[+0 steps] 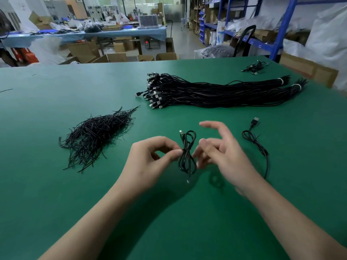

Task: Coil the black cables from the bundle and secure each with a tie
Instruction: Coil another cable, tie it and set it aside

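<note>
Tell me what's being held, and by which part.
The left hand pinches the coiled cable at its waist. Whether the right hand, blurred beside it, holds anything cannot be told.

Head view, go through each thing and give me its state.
coil: wound, held off the table
left hand: pinches the coil's middle
right hand: fingers spread, blurred, beside the coil
bundle: lying flat, banded at the far ends
ties: loose heap
loose cable: on the table, partly looped, plug end free
far cables: small heap, detail unclear
</note>
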Motion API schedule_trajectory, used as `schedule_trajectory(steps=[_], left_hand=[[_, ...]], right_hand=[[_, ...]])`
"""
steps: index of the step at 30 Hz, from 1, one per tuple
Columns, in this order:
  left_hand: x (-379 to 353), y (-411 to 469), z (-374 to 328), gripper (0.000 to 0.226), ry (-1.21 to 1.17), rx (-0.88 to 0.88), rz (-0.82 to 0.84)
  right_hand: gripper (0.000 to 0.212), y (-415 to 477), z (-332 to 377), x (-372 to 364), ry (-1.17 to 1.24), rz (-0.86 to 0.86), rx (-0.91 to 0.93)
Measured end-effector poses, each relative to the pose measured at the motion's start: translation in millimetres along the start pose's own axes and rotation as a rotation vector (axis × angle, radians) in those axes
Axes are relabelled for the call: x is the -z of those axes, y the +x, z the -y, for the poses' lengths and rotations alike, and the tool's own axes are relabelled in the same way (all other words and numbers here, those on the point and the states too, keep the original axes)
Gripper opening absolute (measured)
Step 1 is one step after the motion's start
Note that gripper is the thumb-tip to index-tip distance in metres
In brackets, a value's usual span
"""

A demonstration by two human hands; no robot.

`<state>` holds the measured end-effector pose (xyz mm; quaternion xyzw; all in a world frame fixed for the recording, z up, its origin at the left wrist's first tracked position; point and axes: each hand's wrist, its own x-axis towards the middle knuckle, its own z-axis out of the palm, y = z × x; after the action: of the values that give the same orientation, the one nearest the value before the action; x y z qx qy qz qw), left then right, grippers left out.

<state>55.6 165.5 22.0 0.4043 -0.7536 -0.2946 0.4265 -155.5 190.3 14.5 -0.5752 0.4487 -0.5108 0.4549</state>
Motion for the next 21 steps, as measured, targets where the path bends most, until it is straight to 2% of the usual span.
schedule_trajectory(steps=[3, 4, 6, 8, 9, 12, 14, 18, 21], left_hand=[[-3, -1, 1, 0.01, -0.342, 0.204, 0.115], [-5, -2, 1, 0.009, -0.389, 0.227, 0.155], [-7, -2, 0, 0.012, -0.428, 0.244, 0.186], [-8, -2, 0, 0.022, -0.424, 0.219, 0.127], [-7, -1, -1, 0.02, -0.396, 0.196, 0.088], [-6, -2, -2, 0.008, -0.172, 0.089, -0.01], [-6, -2, -1, 0.01, 0.066, -0.027, -0.1], [-10, -1, -4, 0.008, 0.319, -0.203, -0.192], [-11, 1, -3, 0.008, 0.378, -0.179, -0.21]], right_hand=[[0.043, -2, -4, -2, -0.597, -0.054, 0.345], [0.04, -1, -6, -3, -0.701, -0.054, 0.402], [0.025, 0, -8, -5, -0.744, -0.038, 0.445], [0.011, -1, -9, -6, -0.646, -0.012, 0.364], [0.008, -2, -9, -6, -0.545, 0.017, 0.264], [0.02, -4, -3, -12, -0.128, 0.183, -0.071], [0.033, -4, 1, -15, 0.127, 0.214, -0.197], [0.037, -11, 6, -25, 0.368, 0.197, -0.276], [0.037, -10, 6, -25, 0.427, 0.194, -0.288]])
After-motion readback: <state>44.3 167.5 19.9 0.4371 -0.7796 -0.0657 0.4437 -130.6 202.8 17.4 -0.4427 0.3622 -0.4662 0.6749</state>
